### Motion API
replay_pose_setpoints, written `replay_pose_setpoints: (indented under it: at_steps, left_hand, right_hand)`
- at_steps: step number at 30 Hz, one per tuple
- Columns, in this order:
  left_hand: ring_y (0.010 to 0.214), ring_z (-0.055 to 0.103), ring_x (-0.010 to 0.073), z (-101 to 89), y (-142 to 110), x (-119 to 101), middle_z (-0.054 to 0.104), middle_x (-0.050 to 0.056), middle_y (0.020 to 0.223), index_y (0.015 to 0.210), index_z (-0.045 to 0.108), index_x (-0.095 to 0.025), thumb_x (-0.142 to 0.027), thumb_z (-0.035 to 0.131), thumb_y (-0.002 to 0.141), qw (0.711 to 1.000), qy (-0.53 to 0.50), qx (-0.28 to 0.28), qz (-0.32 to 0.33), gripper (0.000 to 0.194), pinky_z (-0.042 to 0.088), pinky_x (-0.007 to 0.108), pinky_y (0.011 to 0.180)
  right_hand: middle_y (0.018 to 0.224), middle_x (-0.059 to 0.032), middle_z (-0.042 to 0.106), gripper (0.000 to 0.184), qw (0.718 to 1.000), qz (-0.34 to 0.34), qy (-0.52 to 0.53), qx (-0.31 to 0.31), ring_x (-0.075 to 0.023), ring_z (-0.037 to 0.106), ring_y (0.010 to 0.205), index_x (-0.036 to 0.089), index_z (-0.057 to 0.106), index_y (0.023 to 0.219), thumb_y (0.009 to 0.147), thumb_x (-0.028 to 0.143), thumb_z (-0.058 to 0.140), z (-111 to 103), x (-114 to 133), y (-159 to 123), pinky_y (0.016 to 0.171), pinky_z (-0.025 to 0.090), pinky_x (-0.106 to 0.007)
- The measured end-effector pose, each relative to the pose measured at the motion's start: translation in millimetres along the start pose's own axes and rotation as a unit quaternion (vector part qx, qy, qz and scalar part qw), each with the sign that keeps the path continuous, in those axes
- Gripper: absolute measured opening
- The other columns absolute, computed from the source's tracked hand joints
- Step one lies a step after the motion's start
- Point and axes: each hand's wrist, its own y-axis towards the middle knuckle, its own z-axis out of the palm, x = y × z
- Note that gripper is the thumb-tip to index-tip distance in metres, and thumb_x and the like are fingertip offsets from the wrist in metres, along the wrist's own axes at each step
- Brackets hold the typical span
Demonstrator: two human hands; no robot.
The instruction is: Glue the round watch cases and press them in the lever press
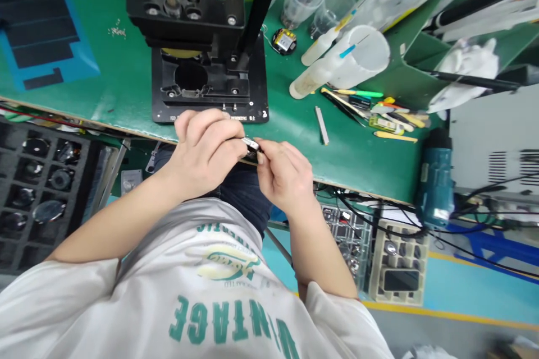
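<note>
At the front edge of the green bench, my left hand point(210, 148) and my right hand point(284, 171) meet around a small silver-and-black part point(251, 145). It looks like a watch case seen edge-on, though fingers cover most of it. My left fingers are curled over its left side. The thumb and forefinger of my right hand pinch its right end. Just beyond my left hand stands a black press fixture point(256, 106) with a round recess in its base.
A round module with a battery point(284, 42), white bottles point(314, 76), a grey strip point(321, 125) and several tools point(391, 118) lie to the right. A teal heat gun point(435, 179) hangs at the far right. Trays of watch parts point(86, 179) point(374, 269) stand below the bench.
</note>
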Motion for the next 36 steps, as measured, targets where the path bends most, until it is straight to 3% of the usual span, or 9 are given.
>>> replay_pose_setpoints:
  at_steps: [5, 10, 17, 20, 22, 26, 28, 31, 36]
  left_hand:
    - [0.109, 0.061, 0.0249, -1.1, -3, 3, 0.072, 0.004, 0.108, 0.102, 0.060, -0.026, -0.018, 0.073, 0.097, 0.999, 0.040, -0.024, 0.023, 0.015, 0.039, 0.044, 0.096]
    - [0.108, 0.068, 0.0226, -5.8, -2, 5, 0.075, 0.003, 0.108, 0.106, 0.059, -0.024, -0.017, 0.072, 0.099, 0.999, 0.015, 0.009, 0.036, 0.016, 0.042, 0.041, 0.094]
    - [0.096, 0.069, 0.0208, -14.7, 5, 4, 0.074, 0.007, 0.106, 0.112, 0.063, -0.020, -0.020, 0.065, 0.106, 0.997, -0.049, 0.054, 0.000, 0.006, 0.051, 0.037, 0.088]
    - [0.097, 0.069, 0.0189, -22.7, 8, -2, 0.072, 0.005, 0.102, 0.105, 0.065, -0.020, -0.024, 0.068, 0.105, 0.983, -0.152, 0.069, -0.074, 0.005, 0.054, 0.033, 0.085]
    - [0.090, 0.068, 0.0158, -27.8, 11, -8, 0.070, 0.003, 0.098, 0.099, 0.064, -0.021, -0.030, 0.073, 0.103, 0.942, -0.283, 0.069, -0.168, 0.013, 0.056, 0.029, 0.080]
    - [0.070, 0.065, 0.0140, -31.4, 17, -24, 0.066, 0.000, 0.082, 0.093, 0.062, -0.020, -0.049, 0.078, 0.099, 0.775, -0.524, 0.104, -0.338, 0.034, 0.056, 0.027, 0.064]
    - [0.068, 0.068, 0.0151, -31.2, 20, -31, 0.068, 0.001, 0.080, 0.097, 0.060, -0.020, -0.050, 0.075, 0.100, 0.724, -0.572, 0.115, -0.368, 0.034, 0.058, 0.029, 0.063]
    - [0.070, 0.069, 0.0135, -33.6, 21, -35, 0.073, 0.002, 0.092, 0.118, 0.058, -0.022, -0.039, 0.078, 0.098, 0.772, -0.534, 0.080, -0.336, 0.033, 0.058, 0.027, 0.066]
    - [0.069, 0.060, 0.0109, -47.0, 22, -27, 0.071, -0.002, 0.098, 0.149, 0.054, -0.028, -0.034, 0.087, 0.090, 0.907, -0.332, 0.145, -0.214, 0.068, 0.052, 0.025, 0.066]
  right_hand:
    - [0.112, -0.0158, 0.082, 0.027, 1.000, 0.022, -0.016, 0.010, -0.0240, 0.075, 0.089, 0.014, 0.064, 0.132, 0.108, 0.013, 0.053, 1, 5, 5, 0.080, 0.061, -0.038]
    - [0.112, -0.0152, 0.081, 0.024, 0.999, 0.034, -0.025, 0.020, -0.0249, 0.076, 0.093, 0.014, 0.064, 0.129, 0.108, 0.013, 0.053, -3, 10, 11, 0.084, 0.063, -0.039]
    - [0.113, -0.0157, 0.081, 0.024, 0.997, 0.059, -0.020, 0.056, -0.0264, 0.077, 0.100, 0.014, 0.066, 0.127, 0.111, 0.017, 0.048, -9, 16, 24, 0.092, 0.065, -0.041]
    - [0.114, -0.0131, 0.080, 0.026, 0.989, 0.103, 0.079, 0.076, -0.0246, 0.077, 0.104, 0.019, 0.068, 0.131, 0.113, 0.025, 0.051, -22, 15, 24, 0.095, 0.065, -0.041]
    - [0.125, -0.0118, 0.078, 0.033, 0.961, 0.143, 0.222, 0.082, -0.0230, 0.077, 0.108, 0.024, 0.064, 0.144, 0.113, 0.034, 0.054, -30, 13, 22, 0.096, 0.066, -0.040]
    - [0.156, -0.0112, 0.065, 0.057, 0.848, 0.178, 0.489, 0.100, -0.0238, 0.078, 0.113, 0.037, 0.054, 0.159, 0.106, 0.052, 0.068, -33, 11, 14, 0.087, 0.070, -0.039]
    - [0.155, -0.0116, 0.065, 0.059, 0.808, 0.213, 0.541, 0.092, -0.0238, 0.080, 0.102, 0.036, 0.060, 0.154, 0.101, 0.058, 0.073, -27, 13, 10, 0.072, 0.070, -0.036]
    - [0.141, -0.0137, 0.073, 0.063, 0.776, 0.276, 0.565, 0.048, -0.0225, 0.079, 0.086, 0.031, 0.063, 0.150, 0.098, 0.066, 0.071, -19, 17, 5, 0.061, 0.067, -0.035]
    - [0.124, -0.0149, 0.079, 0.081, 0.772, 0.297, 0.562, 0.035, -0.0277, 0.080, 0.101, 0.025, 0.052, 0.159, 0.094, 0.069, 0.074, -18, 20, 7, 0.082, 0.069, -0.043]
